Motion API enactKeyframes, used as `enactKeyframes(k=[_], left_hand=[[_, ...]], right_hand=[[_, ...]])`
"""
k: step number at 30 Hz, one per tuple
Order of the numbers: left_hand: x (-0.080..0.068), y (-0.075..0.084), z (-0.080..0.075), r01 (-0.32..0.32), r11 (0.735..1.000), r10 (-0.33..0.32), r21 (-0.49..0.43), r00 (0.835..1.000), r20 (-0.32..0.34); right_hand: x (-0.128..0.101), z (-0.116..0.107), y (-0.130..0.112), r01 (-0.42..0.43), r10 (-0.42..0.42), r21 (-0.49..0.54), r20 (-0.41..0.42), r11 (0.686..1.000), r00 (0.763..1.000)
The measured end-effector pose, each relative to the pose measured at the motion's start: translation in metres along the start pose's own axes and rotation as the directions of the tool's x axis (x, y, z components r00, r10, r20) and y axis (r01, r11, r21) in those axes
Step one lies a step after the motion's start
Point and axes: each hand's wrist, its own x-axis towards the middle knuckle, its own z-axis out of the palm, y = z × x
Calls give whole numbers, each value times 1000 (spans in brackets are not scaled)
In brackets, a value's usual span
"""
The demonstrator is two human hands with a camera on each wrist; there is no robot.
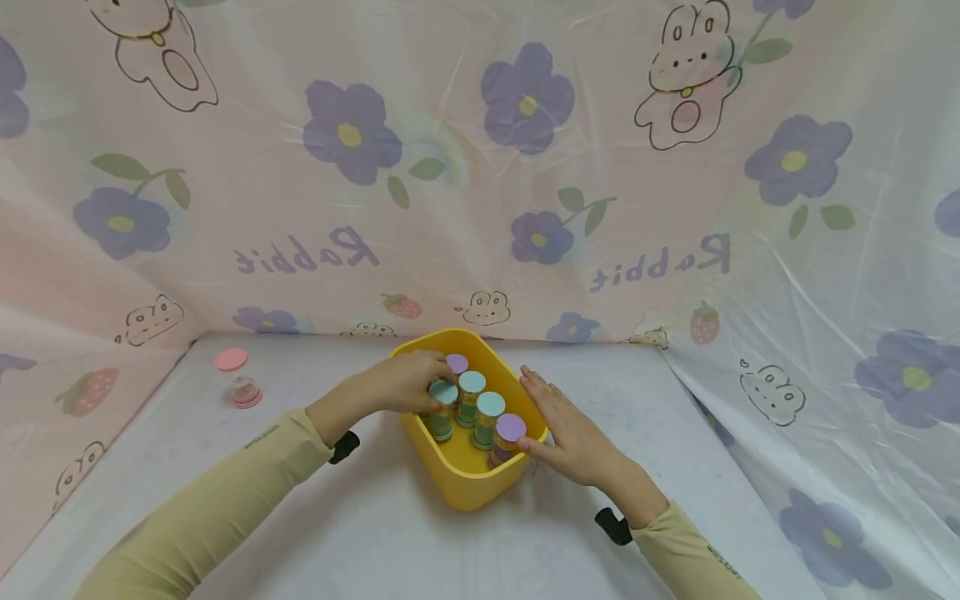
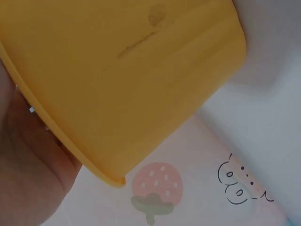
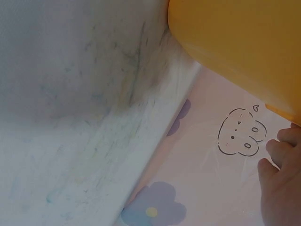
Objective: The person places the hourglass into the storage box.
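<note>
A yellow bin [image 1: 468,492] holds several small sand timers with clear tubes and coloured end caps. My left hand [image 1: 405,382] reaches over the bin's left rim, its thumb and fingers round the top of a teal-capped sand timer [image 1: 441,423]. Two more teal-capped timers [image 1: 491,405] stand beside it, with a purple-capped timer [image 1: 511,428] at the near right corner and another purple cap [image 1: 457,363] farther back. My right hand [image 1: 573,437] rests against the bin's right rim, fingers extended, thumb over the edge. The left wrist view shows mostly the bin's outer wall [image 2: 127,84].
A pink-capped sand timer [image 1: 246,393] stands on the white table [image 1: 315,517], left of the bin. Behind the table hangs a sheet [image 1: 450,250] printed with flowers and rabbits; it also drapes along both sides.
</note>
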Motion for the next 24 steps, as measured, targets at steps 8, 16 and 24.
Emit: enactKeyframes(k=[8,16,24], left_hand=[[5,1,1,9,1000,-10,25,1000,25],[6,2,1,39,999,-40,38,998,47],[5,4,2,68,997,-71,47,996,48]], right_hand=[[0,0,0,-8,8,-2,0,1000,1000],[0,0,-1,-10,10,2,1,1000,1000],[-1,0,-1,-11,11,10,-3,1000,1000]])
